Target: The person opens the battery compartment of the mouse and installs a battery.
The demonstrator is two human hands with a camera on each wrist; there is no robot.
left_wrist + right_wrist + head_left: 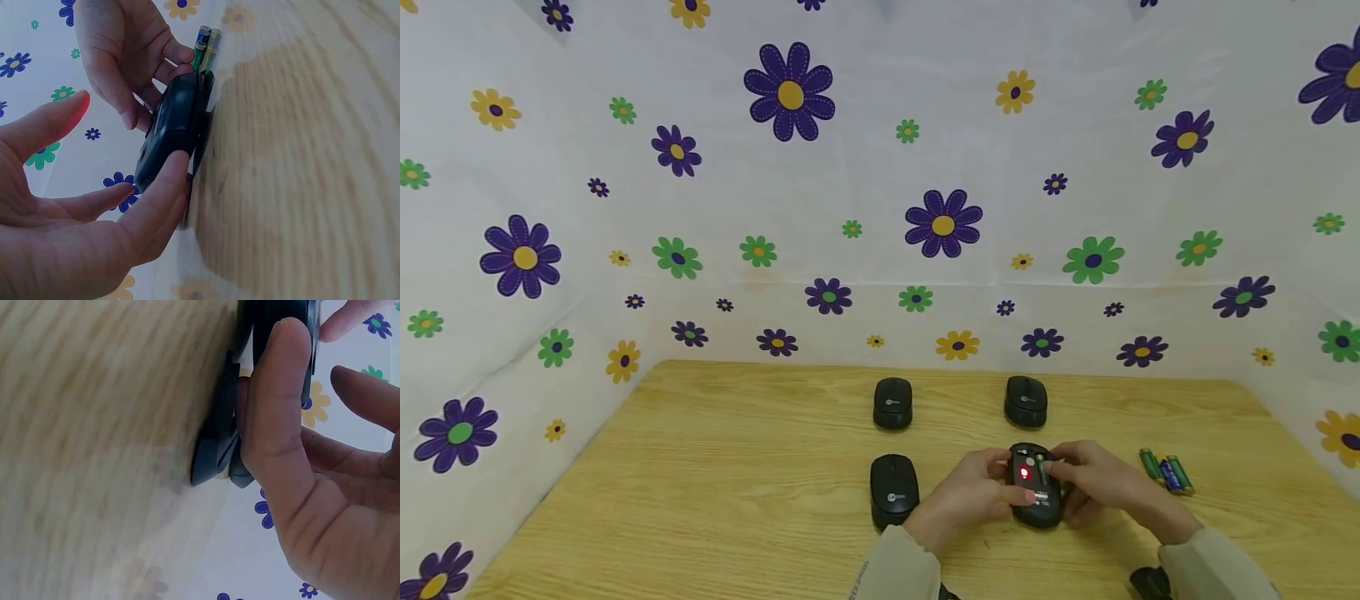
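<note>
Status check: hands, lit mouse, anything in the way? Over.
Left hand and right hand hold upturned mouse. Red light lit, battery visible in underside. Three loose batteries right of right hand; nothing seen blocking.

Head view bright, evenly lit, mostly sharp; soft shadows fall on pale wood-grain surface point(737, 483). Red light glows on upturned black plastic mouse point(1036, 485). Wrist views dimmer, hazier; grain blurred, white flower-printed cloth point(880, 175) reflected faintly.
</note>
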